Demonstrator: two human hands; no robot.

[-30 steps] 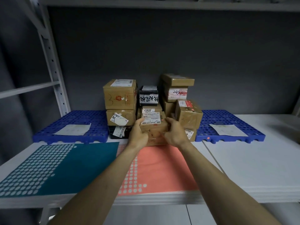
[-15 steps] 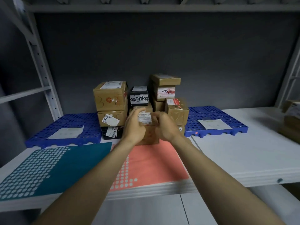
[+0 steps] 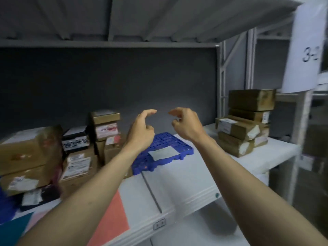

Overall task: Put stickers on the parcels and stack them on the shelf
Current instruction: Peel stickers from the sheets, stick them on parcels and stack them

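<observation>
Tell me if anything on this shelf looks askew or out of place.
The stack of brown parcels at the right is uneven: its boxes are turned at different angles, with edges overhanging. Both hands, left hand and right hand, hold nothing.

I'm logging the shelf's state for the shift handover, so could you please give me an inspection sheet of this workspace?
Surface: white shelf board; a salmon mat and a teal mat lie at its front left.
Job's things: labelled parcels stacked left; a second stack of brown parcels at the right end.
Clutter: blue perforated tray with a sheet of paper on it.
Hands: left hand and right hand raised above the tray, fingers loosely curled, holding nothing.
Cables: nothing seen.
Surroundings: grey back panel, shelf above, white upright, and a paper sign at the upper right.
</observation>
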